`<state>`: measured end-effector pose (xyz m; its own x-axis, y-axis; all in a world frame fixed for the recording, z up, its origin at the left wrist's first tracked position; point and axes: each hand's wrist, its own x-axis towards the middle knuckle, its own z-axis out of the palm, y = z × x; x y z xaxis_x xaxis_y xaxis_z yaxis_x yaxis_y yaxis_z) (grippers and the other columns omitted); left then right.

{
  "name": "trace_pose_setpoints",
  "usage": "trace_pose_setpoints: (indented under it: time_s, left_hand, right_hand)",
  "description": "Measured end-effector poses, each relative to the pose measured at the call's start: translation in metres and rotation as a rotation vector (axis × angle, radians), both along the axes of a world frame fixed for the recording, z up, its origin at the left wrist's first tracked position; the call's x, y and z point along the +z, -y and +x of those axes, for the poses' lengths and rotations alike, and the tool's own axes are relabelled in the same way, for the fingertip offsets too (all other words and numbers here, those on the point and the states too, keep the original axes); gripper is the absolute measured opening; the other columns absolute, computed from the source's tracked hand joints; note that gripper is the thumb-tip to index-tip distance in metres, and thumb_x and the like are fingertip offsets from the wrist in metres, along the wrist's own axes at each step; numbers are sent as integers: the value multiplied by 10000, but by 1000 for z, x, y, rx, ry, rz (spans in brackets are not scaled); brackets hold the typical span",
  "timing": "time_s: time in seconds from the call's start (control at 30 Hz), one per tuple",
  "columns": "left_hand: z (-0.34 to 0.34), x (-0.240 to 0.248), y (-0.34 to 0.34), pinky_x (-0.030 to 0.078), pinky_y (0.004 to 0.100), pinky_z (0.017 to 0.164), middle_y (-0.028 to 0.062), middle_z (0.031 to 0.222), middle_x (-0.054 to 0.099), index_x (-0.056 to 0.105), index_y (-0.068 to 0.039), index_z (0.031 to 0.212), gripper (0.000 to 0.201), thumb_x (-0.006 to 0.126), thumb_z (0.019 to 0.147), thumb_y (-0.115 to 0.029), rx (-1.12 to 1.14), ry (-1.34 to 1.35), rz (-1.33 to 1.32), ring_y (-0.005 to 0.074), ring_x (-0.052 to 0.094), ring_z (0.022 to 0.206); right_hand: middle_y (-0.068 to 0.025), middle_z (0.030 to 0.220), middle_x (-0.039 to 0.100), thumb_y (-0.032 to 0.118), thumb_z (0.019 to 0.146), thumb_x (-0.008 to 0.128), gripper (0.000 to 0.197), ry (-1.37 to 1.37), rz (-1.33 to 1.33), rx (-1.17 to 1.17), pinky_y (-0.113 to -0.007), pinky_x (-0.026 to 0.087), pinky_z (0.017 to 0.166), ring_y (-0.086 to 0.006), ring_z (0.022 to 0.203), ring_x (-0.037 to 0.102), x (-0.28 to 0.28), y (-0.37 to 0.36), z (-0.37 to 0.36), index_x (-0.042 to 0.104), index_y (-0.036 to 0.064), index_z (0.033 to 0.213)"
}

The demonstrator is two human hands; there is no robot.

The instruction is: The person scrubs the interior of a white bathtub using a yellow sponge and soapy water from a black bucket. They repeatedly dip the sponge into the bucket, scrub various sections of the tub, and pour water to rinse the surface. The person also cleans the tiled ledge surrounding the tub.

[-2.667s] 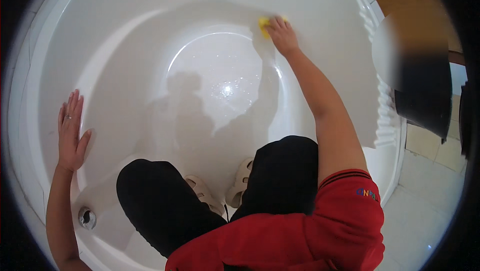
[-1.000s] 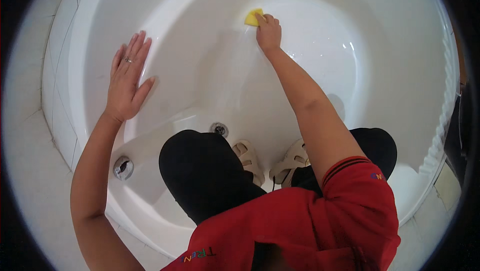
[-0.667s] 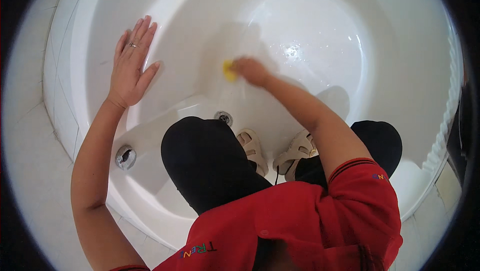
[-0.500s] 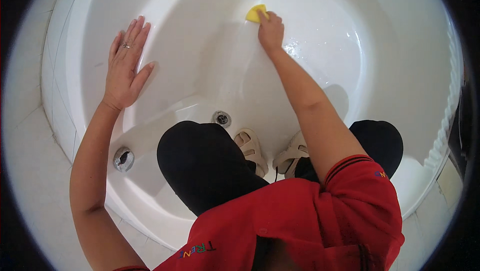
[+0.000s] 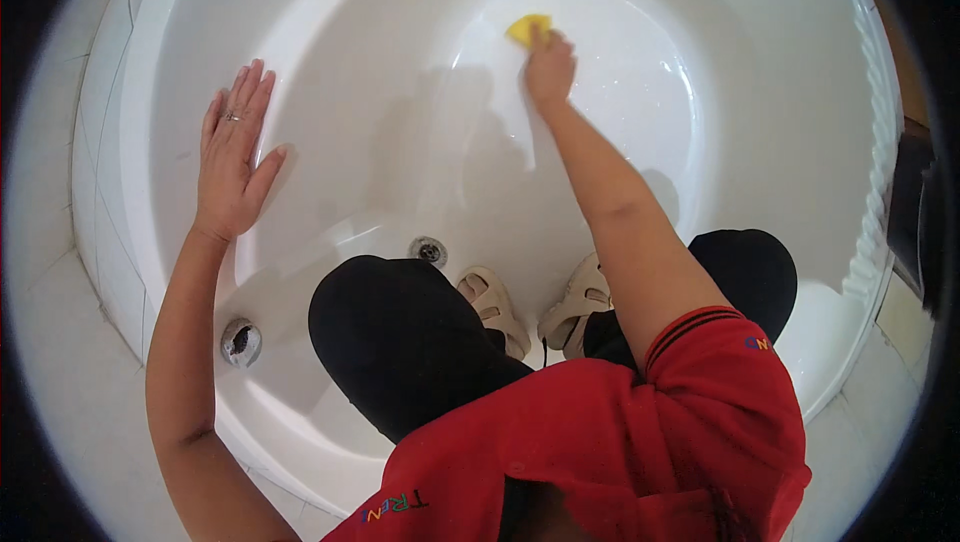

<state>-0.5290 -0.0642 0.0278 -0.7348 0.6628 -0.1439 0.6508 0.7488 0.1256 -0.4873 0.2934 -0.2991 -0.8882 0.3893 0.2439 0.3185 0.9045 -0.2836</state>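
A yellow sponge (image 5: pixel 528 29) is pressed to the floor of the white bathtub (image 5: pixel 330 157), near the far rounded end. The fingers of my right hand (image 5: pixel 551 67) are closed on it, with the arm stretched forward. Wet droplets glisten on the tub surface to the right of that hand. My left hand (image 5: pixel 232 155) lies flat against the tub's left inner wall, fingers stretched out and a ring on one of them. It holds nothing.
A metal drain (image 5: pixel 428 251) sits in the tub floor ahead of my beige clogs (image 5: pixel 492 311). By my left forearm is a round overflow fitting (image 5: pixel 241 342). The tub's right rim (image 5: pixel 872 172) has a ridged edge. Pale tiles (image 5: pixel 70 342) surround the tub.
Across the tub floor, the sponge in my right hand has shifted slightly right. My left hand stays flat on the wall. The whole view has tilted a little.
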Motion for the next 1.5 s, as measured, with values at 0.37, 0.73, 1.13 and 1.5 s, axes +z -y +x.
trace_pose_setpoints:
  time_s: [0.37,0.73,1.13,1.5]
  left_hand:
    - [1,5,6,103,458,1178,115,1562,259,292,-98,1493,733,533,810,-208,8,12,20,267,211,1454]
    - [-2,-4,-1,70,463,1178,118,1568,247,269,-107,1506,717,499,851,-289,-6,27,7,266,204,1458]
    - [-1,7,-2,96,470,1173,146,1559,256,283,-60,1491,734,531,809,-169,-3,41,18,289,223,1449]
    - [-5,-4,-18,79,471,1176,128,1569,237,268,-73,1500,725,514,828,-194,-18,61,18,287,208,1454]
  right_hand:
    - [-194,1002,614,87,869,489,288,-52,-110,74,-511,457,771,-373,925,583,20,-32,33,596,61,1135]
    - [-158,1001,604,57,857,490,360,249,-275,193,-460,451,856,-340,987,566,-12,-44,104,580,82,1205]
    - [-52,1229,588,115,903,480,370,382,-354,640,-424,414,974,-314,1158,522,15,-9,36,565,192,1255]
    - [-130,1123,581,151,910,489,371,218,-148,-45,-434,492,809,-279,1032,563,-22,-81,32,571,188,1270]
